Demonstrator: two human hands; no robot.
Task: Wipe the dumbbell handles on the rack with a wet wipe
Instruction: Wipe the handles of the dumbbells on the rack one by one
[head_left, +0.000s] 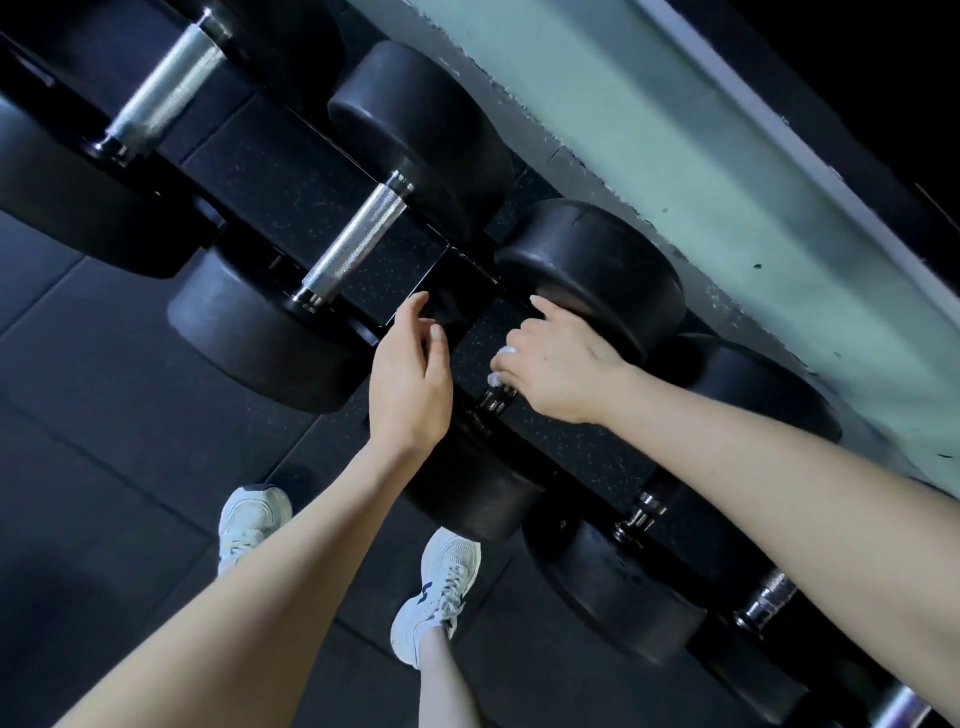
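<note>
Black dumbbells lie in a diagonal row on a low black rack. My right hand is wrapped over the handle of the middle dumbbell, pressing a white wet wipe around it; only the handle's lower collar shows. My left hand hovers just left of that dumbbell, fingers apart and holding nothing. The neighbouring dumbbell's knurled steel handle lies bare to the upper left. Another bare handle is at the top left.
Two more dumbbells lie to the lower right, one handle partly hidden under my right forearm. A pale green wall base runs behind the rack. My white trainers stand on the dark rubber floor tiles in front.
</note>
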